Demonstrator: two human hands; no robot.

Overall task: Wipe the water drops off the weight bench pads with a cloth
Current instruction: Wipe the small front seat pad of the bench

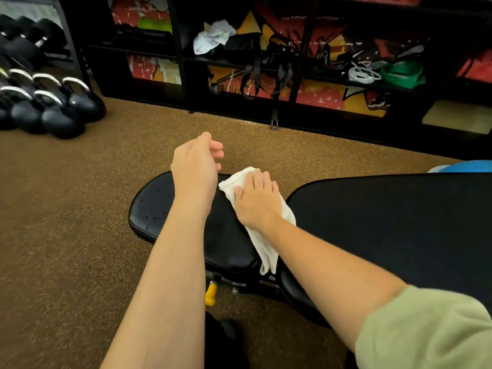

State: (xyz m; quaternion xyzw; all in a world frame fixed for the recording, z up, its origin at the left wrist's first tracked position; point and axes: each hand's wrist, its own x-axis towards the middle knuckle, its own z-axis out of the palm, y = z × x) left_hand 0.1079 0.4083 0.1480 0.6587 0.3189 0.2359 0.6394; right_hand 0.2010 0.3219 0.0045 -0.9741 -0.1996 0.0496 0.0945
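A white cloth (264, 243) is laid across the small black pad (153, 206). Drops (149, 215) are seen on its left end. A big black pad (386, 222) is set beside it.

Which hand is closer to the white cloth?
Right. The right hand lies flat on top of the white cloth, pressing it onto the seat pad. The left hand is off to the cloth's left, not touching it and holding nothing.

Right hand (255, 198) flat on the cloth (269, 235) on the seat pad (157, 206), drops on the pad's left end. Left hand (197, 166) hovers above it, fingers loose.
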